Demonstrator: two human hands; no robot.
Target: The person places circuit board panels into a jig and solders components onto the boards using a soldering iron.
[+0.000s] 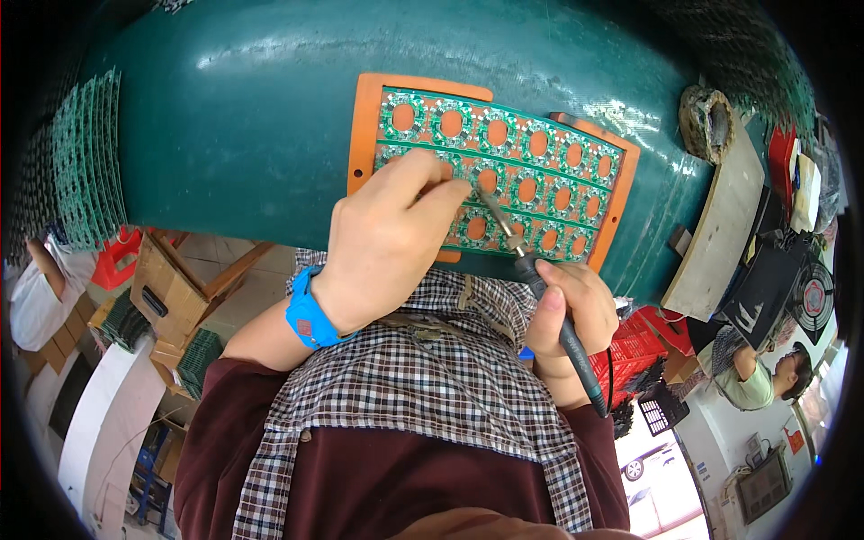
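A panel of green circuit boards (pixel 551 173), ringed with small parts, lies in an orange fixture (pixel 621 189) on the green tabletop. Through the boards' round openings the orange base shows. My left hand (pixel 385 225), with a blue band at its wrist, rests over the panel's left part, thumb and fingers pinched together. Whatever they hold is hidden. A soldering iron (pixel 576 346) with a dark handle is gripped in my right hand (pixel 578 301), below the panel's right half. Its metal tip reaches up and left to a middle-row board, close to my left fingertips.
Green panels (pixel 90 162) stand stacked at the table's left end. On the right are a brown, hollow roll-like object (pixel 708 124) and a long flat board (pixel 720 234). A red crate (pixel 630 346) sits below right. Other people are at both sides.
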